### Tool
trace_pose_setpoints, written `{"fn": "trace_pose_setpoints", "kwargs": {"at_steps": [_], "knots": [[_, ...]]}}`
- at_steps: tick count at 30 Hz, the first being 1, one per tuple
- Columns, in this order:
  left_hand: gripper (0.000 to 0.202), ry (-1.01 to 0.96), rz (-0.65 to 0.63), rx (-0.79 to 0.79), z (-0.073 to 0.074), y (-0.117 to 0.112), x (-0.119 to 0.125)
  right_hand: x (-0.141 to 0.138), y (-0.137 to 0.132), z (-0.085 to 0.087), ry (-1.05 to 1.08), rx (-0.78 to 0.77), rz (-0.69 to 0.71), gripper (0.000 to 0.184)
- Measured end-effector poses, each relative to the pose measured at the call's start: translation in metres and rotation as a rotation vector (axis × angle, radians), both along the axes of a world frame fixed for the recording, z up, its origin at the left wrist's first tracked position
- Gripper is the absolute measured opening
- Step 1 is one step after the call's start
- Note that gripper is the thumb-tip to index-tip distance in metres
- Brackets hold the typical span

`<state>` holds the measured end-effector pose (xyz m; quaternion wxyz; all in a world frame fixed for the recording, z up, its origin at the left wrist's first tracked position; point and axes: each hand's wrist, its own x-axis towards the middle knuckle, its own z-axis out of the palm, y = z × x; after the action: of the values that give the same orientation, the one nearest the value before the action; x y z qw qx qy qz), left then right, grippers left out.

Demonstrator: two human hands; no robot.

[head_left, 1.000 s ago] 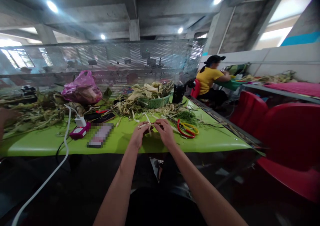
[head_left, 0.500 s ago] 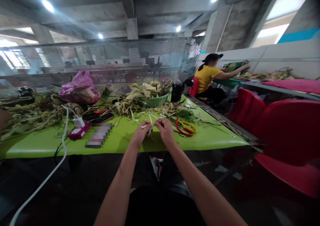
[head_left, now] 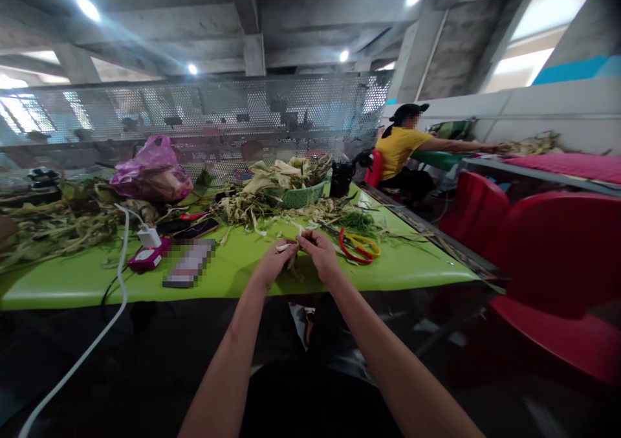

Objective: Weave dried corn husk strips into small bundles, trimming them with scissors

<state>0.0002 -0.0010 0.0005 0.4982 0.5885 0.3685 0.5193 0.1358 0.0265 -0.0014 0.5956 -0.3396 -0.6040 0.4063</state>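
Observation:
My left hand [head_left: 270,266] and my right hand [head_left: 321,254] meet over the near edge of the green table [head_left: 233,273]. Both are closed in a pinch on pale strips of dried husk [head_left: 292,247], the fingertips almost touching. Red and yellow scissors [head_left: 359,246] lie just right of my right hand. Behind my hands, loose husk strips spread toward a green basket [head_left: 297,197] heaped with dried husks.
A phone [head_left: 189,264], a pink charger [head_left: 144,259] and a white cable [head_left: 119,276] lie at left. A pink plastic bag [head_left: 151,171] and dried stalks [head_left: 53,221] sit further left. Red chairs [head_left: 557,263] stand at right. A person in yellow [head_left: 402,150] works at another table. A perforated metal screen [head_left: 218,118] backs the table.
My hands have drawn closer together on the husk strips and shifted slightly. The person in yellow has stretched an arm out to the right along their table.

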Motion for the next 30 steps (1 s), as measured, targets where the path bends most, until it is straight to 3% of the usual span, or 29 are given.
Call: {"fn": "trace_pose_setpoints", "kwargs": {"at_steps": [7,15,30], "knots": [[0.034,0.024,-0.079,0.012,-0.0011,0.0002,0.0025,0.0036,0.0011,-0.0052,0.047,-0.002,-0.101,0.023],[0.036,-0.289,0.100,-0.120,0.0018,0.0003,-0.0018,0.0024,-0.0011,0.0011,-0.007,0.003,-0.009,0.028],[0.035,-0.387,0.092,-0.127,-0.0014,0.0046,-0.0041,0.0022,-0.0048,0.0018,-0.091,0.072,-0.166,0.021]]}}
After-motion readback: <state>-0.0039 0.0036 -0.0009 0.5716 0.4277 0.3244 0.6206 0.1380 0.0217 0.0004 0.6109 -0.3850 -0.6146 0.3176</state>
